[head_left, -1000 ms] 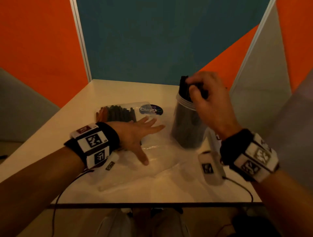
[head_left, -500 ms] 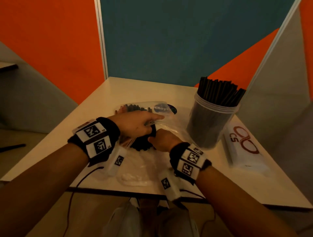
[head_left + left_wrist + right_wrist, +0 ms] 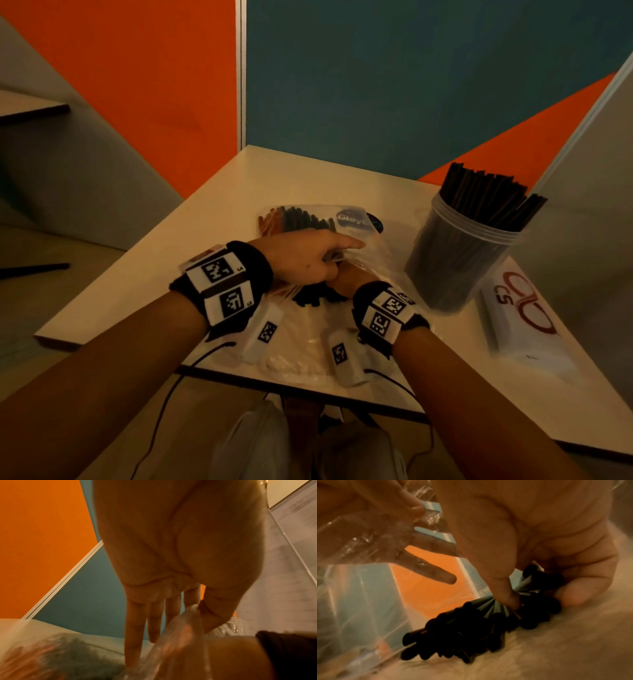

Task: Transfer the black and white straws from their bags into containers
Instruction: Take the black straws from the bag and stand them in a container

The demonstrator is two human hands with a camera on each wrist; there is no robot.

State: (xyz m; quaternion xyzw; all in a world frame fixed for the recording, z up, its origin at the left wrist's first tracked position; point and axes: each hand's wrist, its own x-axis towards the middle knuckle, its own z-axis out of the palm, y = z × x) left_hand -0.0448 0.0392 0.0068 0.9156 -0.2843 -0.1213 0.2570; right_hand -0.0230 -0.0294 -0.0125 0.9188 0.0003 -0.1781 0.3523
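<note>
My right hand reaches into a clear plastic bag on the table and grips a bundle of black straws. In the right wrist view its thumb and curled fingers close round the black straws. My left hand sits just above; thumb and forefinger pinch the bag's upper film, the other fingers straight. A clear round container packed with upright black straws stands to the right.
A flat pack of white straws with a red logo lies right of the container. Another bag of dark and orange straws lies behind my hands. Partition walls close the back and right; the table edge is near.
My right hand left the container's top and went down into the clear bag, closing on black straws. My left hand went from lying flat on the bag to pinching its film.
</note>
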